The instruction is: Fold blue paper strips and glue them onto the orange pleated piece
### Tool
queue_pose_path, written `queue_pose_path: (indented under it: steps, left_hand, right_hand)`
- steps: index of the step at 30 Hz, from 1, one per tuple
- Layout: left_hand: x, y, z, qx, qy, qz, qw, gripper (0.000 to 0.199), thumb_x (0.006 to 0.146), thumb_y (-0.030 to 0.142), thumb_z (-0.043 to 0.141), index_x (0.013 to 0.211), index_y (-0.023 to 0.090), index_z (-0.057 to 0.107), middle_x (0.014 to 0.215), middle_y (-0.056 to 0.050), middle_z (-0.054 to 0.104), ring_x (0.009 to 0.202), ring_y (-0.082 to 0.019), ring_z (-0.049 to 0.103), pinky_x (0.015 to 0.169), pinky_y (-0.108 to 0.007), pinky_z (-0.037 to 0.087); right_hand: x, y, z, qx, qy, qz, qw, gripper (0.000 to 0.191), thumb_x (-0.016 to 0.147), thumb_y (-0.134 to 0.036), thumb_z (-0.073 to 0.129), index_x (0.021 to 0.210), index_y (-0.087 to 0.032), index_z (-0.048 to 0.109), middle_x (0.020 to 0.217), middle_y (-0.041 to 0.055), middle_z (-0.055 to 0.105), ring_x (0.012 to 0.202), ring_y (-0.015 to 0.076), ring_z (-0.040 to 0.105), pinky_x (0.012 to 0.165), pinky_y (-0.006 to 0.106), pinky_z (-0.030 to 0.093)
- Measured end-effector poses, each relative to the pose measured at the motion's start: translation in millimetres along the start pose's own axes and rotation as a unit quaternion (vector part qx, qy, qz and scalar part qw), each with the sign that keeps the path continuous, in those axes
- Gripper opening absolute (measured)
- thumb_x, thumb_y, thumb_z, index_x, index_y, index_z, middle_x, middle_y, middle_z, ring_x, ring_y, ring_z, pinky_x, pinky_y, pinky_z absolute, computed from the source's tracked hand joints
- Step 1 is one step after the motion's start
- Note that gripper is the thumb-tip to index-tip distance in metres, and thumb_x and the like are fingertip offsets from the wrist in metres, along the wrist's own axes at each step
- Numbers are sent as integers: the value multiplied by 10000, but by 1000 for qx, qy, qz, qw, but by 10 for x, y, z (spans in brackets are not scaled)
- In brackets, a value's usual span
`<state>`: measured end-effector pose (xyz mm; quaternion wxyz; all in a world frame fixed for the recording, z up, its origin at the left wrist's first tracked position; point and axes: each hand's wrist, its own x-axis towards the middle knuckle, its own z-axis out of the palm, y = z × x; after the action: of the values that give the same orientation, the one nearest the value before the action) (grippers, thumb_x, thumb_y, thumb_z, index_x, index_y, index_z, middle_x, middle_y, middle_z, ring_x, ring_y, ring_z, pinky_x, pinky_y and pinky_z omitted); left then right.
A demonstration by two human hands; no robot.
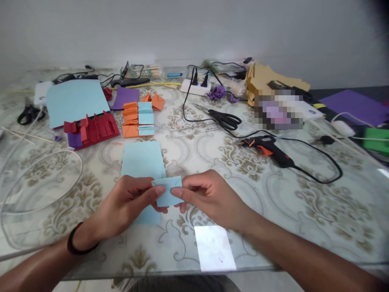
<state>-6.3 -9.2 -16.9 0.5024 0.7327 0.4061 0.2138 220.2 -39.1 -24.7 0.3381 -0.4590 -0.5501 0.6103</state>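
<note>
A small folded light blue paper point(169, 196) is held up over the table between both hands. My left hand point(129, 202) pinches its left side with the thumb on top. On the right side, my right hand point(209, 194) grips it the same way, thumb on its face and fingers behind. Diagonal creases show near the paper's top edge. Beneath and beyond my left hand lie light blue sheets point(141, 158), partly hidden by it. Farther back are orange folded pieces point(130, 119) beside light blue folded pieces point(146, 118).
Red folded pieces point(100, 127) lie at the left near a large light blue sheet point(77, 101). Black scissors point(225, 119), a glue gun point(270, 150) with its looping cable, and a power strip point(196, 87) are farther back. A white cable point(80, 162) curls at the left.
</note>
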Motion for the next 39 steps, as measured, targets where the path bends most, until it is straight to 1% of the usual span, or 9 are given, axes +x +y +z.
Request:
queue_pose_path:
  steps: [4, 8, 14, 17, 20, 24, 28, 33, 39]
  left_hand:
    - [-11, -7, 11, 72, 77, 112, 988, 245, 948, 267, 706, 1191, 270, 736, 828, 2, 775, 698, -141, 700, 636, -236, 544]
    - [-25, 11, 31, 154, 106, 192, 963, 232, 882, 183, 778, 1088, 279, 737, 954, -2, 802, 826, -151, 749, 742, -241, 570]
    - [-39, 12, 15, 150, 130, 141, 970, 115, 928, 240, 732, 1031, 283, 758, 904, 16, 820, 712, -135, 736, 647, -222, 535]
    - [-40, 13, 12, 104, 112, 104, 983, 96, 961, 257, 687, 992, 293, 770, 858, 26, 810, 672, -126, 704, 600, -216, 501]
    - [-45, 2, 47, 42, 105, 66, 991, 68, 966, 275, 678, 921, 256, 725, 740, 33, 746, 611, -111, 638, 543, -208, 444]
    - [-61, -18, 108, -37, 101, 32, 994, 155, 976, 303, 660, 862, 215, 604, 640, 49, 601, 565, -94, 519, 510, -199, 383]
    - [-39, -28, 96, -102, 71, -28, 992, 171, 978, 355, 651, 1059, 222, 580, 634, 67, 568, 553, -94, 476, 507, -194, 365]
    - [34, -45, 8, -42, -44, -80, 995, 280, 1007, 425, 589, 936, 188, 719, 674, 24, 657, 639, -115, 575, 592, -222, 421]
    - [34, 19, 2, 33, -25, -54, 998, 314, 1016, 365, 569, 811, 185, 725, 647, 32, 679, 612, -99, 581, 572, -217, 387]
  right_hand:
    - [10, 13, -41, 5, 8, -3, 1000, 521, 880, -623, 713, 612, -181, 654, 593, 18, 658, 582, 146, 625, 575, 281, 517]
    - [20, 43, -29, 45, -11, 1, 999, 479, 896, -620, 697, 707, -185, 631, 644, 3, 629, 669, 152, 650, 662, 292, 554]
    - [13, 86, 22, 78, 45, -93, 992, 411, 857, -350, 819, 1189, -277, 589, 842, -46, 595, 702, 104, 557, 645, 237, 494]
    - [13, 90, 25, 45, 55, -104, 992, 163, 902, -344, 764, 992, -232, 688, 805, -20, 626, 679, 110, 559, 620, 248, 473]
    - [15, 80, 32, 16, 76, -81, 994, 183, 913, -376, 742, 854, -204, 712, 782, 6, 677, 681, 129, 607, 606, 263, 478]
    - [13, 68, 58, -4, 95, -99, 991, 115, 912, -316, 739, 876, -211, 708, 718, -25, 663, 650, 114, 604, 603, 244, 478]
    - [11, 75, 74, -17, 97, -121, 988, 61, 920, -259, 719, 957, -214, 701, 713, -39, 678, 644, 99, 616, 607, 224, 477]
    - [14, 79, 58, -57, 79, -130, 987, 64, 931, -239, 687, 980, -201, 702, 726, -35, 676, 654, 93, 611, 628, 213, 479]
    - [41, 95, 26, -97, 30, -52, 994, 207, 944, -381, 679, 921, -177, 707, 701, -25, 591, 605, 98, 515, 536, 215, 405]
